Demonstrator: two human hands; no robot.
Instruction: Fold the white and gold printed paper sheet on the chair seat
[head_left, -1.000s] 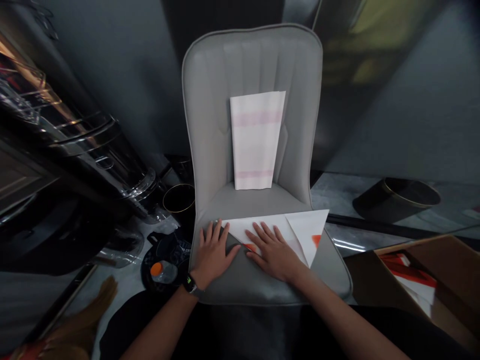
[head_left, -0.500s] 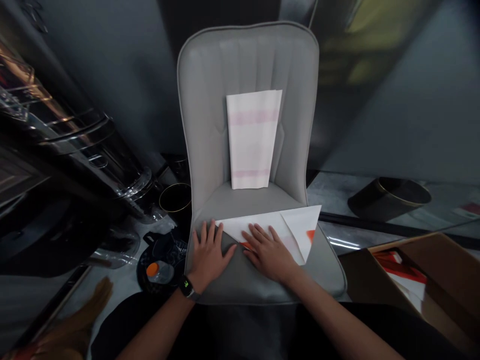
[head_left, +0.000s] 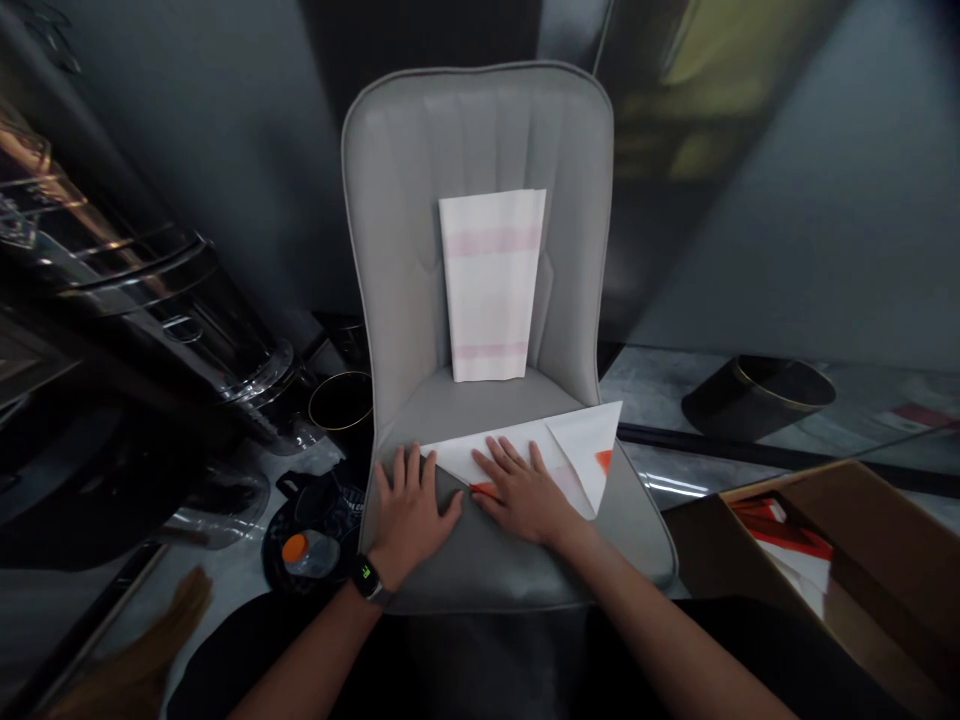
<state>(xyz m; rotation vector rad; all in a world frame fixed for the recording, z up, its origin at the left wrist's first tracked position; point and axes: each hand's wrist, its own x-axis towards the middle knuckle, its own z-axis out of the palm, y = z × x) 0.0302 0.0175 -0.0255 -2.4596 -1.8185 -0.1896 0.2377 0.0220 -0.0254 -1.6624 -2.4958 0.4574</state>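
Note:
A folded sheet of white paper with orange patches lies across the seat of a grey padded chair. It narrows to a point at the left, and a diagonal flap edge shows on its right part. My right hand lies flat on the paper's middle, fingers spread, thumb side by an orange patch. At the paper's left tip is my left hand, fingers stretched and apart, fingertips touching the tip; a dark watch is on that wrist. Another folded white paper with pale pink bands leans upright against the backrest.
An open cardboard box with red and white papers stands at the right. On the floor at left are a dark bag and a bottle with an orange cap. A black bin stands beside the chair.
The whole view has shifted slightly, so the chair and papers appear a little further left. Both hands keep nearly the same places on the paper.

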